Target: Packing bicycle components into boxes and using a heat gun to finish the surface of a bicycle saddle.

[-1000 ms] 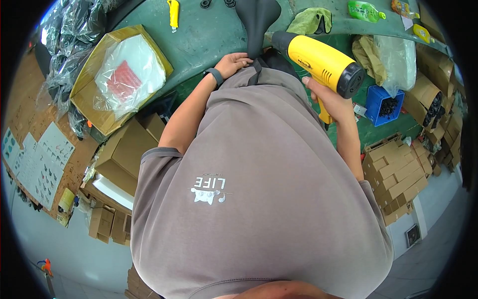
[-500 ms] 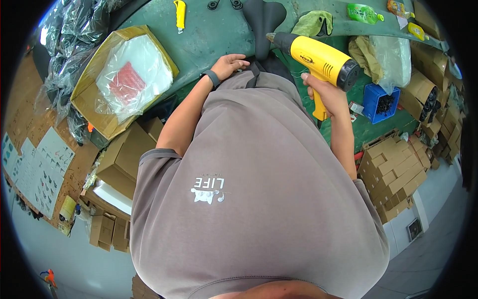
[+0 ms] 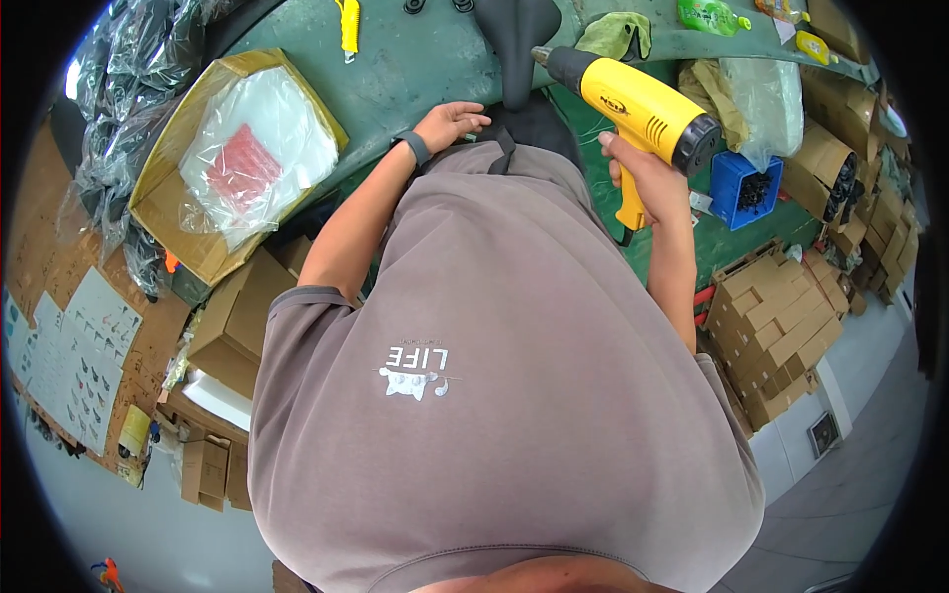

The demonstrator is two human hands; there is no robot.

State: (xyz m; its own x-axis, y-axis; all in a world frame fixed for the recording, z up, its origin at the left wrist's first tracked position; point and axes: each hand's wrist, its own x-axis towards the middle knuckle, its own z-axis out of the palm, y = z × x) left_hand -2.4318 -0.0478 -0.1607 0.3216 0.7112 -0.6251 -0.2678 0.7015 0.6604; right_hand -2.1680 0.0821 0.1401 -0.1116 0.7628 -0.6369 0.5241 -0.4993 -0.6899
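My right hand (image 3: 652,186) is wrapped round the handle of a yellow and black heat gun (image 3: 633,99), held above the right front of the workbench. Its metal nozzle points left, toward a black bicycle saddle (image 3: 517,44) lying on the green bench top. At the bench's near edge, close to my waist, my left hand (image 3: 451,126) is open, fingers stretched to the right and holding nothing. The narrow end of the saddle points back at me, between the left hand and the gun. A green cloth (image 3: 611,36) lies just beyond the nozzle.
On the left, a carton (image 3: 158,203) holds clear plastic bags and a pink sheet. A yellow box cutter (image 3: 349,28) and a green bottle (image 3: 710,15) lie on the bench. Blue bin (image 3: 727,193) and stacked cardboard (image 3: 771,316) stand to the right.
The view has shifted slightly. The heat gun has moved a little up and right relative to the saddle, still in my right hand. My left hand stays at the bench edge.
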